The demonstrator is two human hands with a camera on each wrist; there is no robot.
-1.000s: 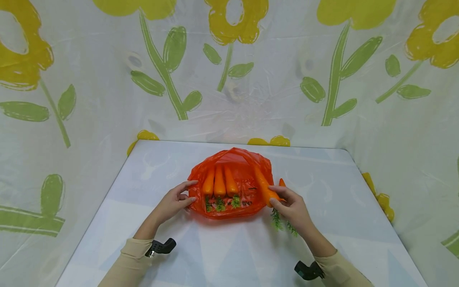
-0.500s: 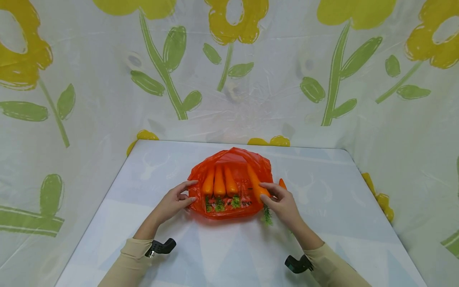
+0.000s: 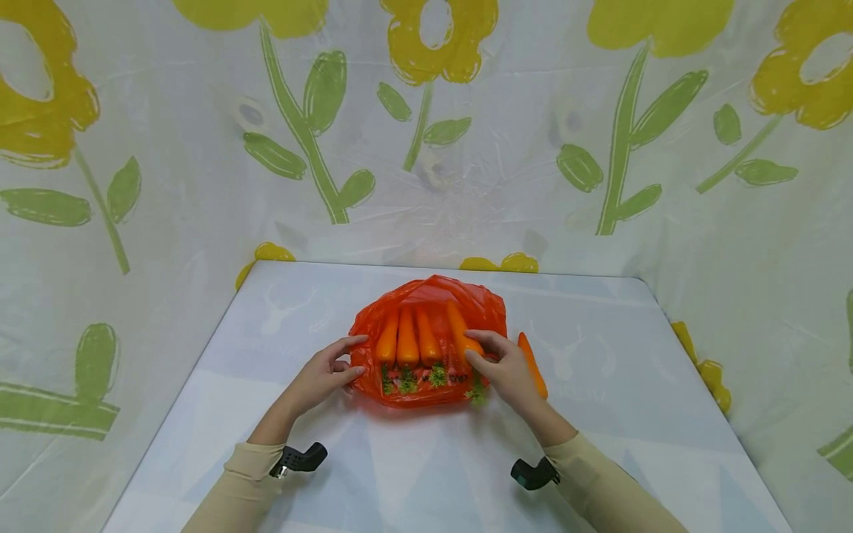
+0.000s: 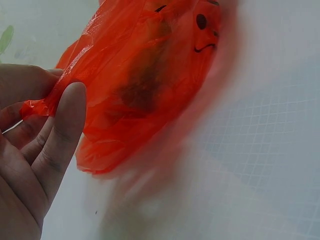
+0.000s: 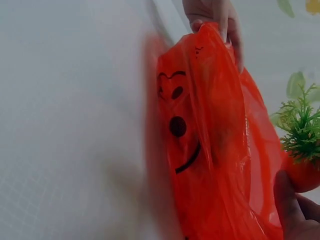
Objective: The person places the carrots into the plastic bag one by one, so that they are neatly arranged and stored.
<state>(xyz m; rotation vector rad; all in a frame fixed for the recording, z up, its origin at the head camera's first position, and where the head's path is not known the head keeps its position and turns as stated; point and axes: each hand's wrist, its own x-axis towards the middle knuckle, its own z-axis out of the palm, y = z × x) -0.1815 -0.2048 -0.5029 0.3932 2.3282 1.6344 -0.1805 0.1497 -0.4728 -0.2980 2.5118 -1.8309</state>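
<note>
A red plastic bag lies on the table with its mouth spread. Three carrots with green tops rest side by side inside it. My left hand pinches the bag's left edge between thumb and fingers, as the left wrist view also shows. Over the bag's right part, my right hand grips a carrot by its thick end, tip pointing away into the bag. That carrot's green top sticks out in the right wrist view. Another carrot lies on the table right of the bag, partly hidden behind my right hand.
The white table has a faint pale-blue pattern. Behind and beside it hangs a flower-print curtain. A black wrist device sits on the left forearm, another wrist device on the right.
My right hand has moved left, bringing its carrot from the bag's right edge over the bag, toward the three others. The carrot on the table is more exposed. My left hand has stayed put.
</note>
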